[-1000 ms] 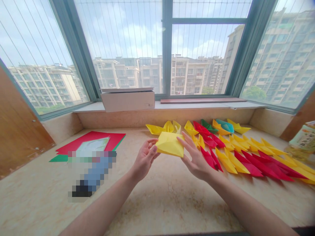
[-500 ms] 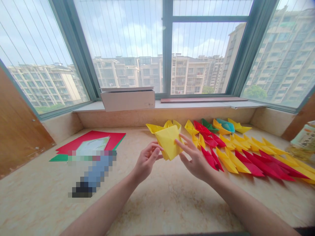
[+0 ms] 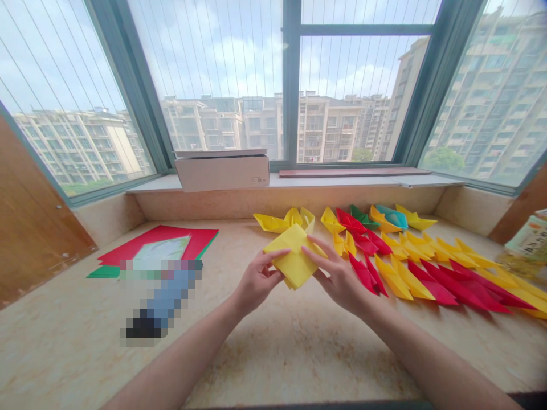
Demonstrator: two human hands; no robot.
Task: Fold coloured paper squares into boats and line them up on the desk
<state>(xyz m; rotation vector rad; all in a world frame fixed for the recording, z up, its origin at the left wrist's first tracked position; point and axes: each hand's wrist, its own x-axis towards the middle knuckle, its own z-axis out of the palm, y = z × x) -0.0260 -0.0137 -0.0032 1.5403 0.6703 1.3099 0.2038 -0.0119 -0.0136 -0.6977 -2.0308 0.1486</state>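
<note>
A folded yellow sheet of paper, now a diamond shape with layered edges at its lower tip, is held between both hands above the counter. My left hand pinches its left corner, thumb below and fingers on the face. On the right side, my right hand grips the other corner, fingertips resting on the front. Just behind the paper stand yellow paper boats. Close to my right hand lies a red paper boat.
Rows of folded paper boats in several colours fill the counter's right side. Red paper and green paper lie at left beside a pixelated blue item. A white box sits on the sill; a jar stands far right.
The yellow paper has come down slightly toward me and flattened into a diamond. My left fingers have moved onto its face, and my right hand has closed in on its corner.
</note>
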